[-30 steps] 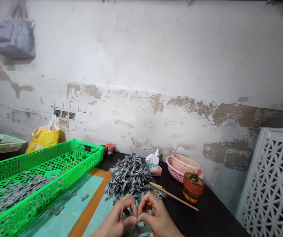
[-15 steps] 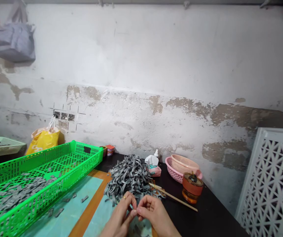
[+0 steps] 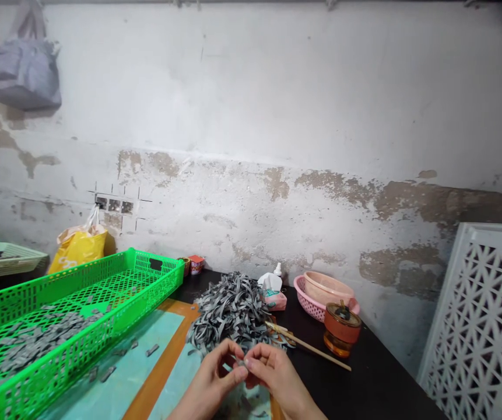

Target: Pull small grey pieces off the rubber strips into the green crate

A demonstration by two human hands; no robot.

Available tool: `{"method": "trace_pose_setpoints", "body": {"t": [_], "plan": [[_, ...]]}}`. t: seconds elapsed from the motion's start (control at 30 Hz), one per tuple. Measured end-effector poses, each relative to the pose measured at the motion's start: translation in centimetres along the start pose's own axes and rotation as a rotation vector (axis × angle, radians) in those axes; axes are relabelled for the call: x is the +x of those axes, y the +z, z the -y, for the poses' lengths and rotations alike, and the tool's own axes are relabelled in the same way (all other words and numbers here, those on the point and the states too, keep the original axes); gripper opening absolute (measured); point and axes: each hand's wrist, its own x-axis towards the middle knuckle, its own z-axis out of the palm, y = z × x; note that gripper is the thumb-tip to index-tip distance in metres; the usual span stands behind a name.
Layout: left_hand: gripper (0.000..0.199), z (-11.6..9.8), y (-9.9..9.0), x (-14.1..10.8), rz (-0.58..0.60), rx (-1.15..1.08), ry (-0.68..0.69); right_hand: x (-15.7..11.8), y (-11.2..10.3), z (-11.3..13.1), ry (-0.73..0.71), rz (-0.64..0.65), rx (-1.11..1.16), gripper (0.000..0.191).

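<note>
My left hand (image 3: 209, 388) and my right hand (image 3: 277, 379) meet at the fingertips, pinching a small grey strip piece (image 3: 242, 363) between them. Just beyond my fingers lies a heap of tangled grey rubber-like strips (image 3: 228, 312). Both hands rest close to its near edge. To the left, a bright green plastic crate (image 3: 146, 280) holds a layer of short grey cut pieces (image 3: 36, 344). A few loose pieces (image 3: 152, 350) lie on the teal mat (image 3: 115, 344), which has an orange border.
Beyond the heap stand a white bottle (image 3: 271, 282), a pink basket (image 3: 309, 297) and an orange lidded jar (image 3: 342, 326). Thin wooden sticks (image 3: 312, 348) lie on the black table (image 3: 377, 373). A white lattice panel (image 3: 478, 326) leans at the right.
My hands have risen slightly and now sit nearer the heap, still pinching the small piece. The view has shifted only a little.
</note>
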Motion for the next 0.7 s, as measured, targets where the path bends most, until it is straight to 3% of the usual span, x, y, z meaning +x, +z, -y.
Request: {"method": "trace_pose_setpoints", "body": {"t": [0.13, 0.33, 0.43, 0.53, 0.7], "plan": [[0.028, 0.2, 0.2, 0.3, -0.065, 0.054, -0.034, 0.0, 0.3, 0.1, -0.034, -0.024, -0.063, 0.042], [0.027, 1.0, 0.8, 0.3, -0.057, 0.013, -0.043, 0.2, 0.2, -0.2, -0.043, -0.014, -0.146, 0.038], [0.026, 0.1, -0.5, 0.3, -0.103, 0.088, -0.056, -0.1, -0.3, -0.6, -0.014, -0.022, -0.282, 0.028], [0.028, -2.8, -4.6, -0.1, -0.187, 0.201, -0.052, -0.6, -0.9, -1.0, 0.02, 0.03, -0.549, 0.03], [0.023, -10.4, -16.5, -2.1, -0.515, 0.759, -0.008, -0.6, -1.5, -1.6, 0.096, 0.089, -0.764, 0.02]]}}
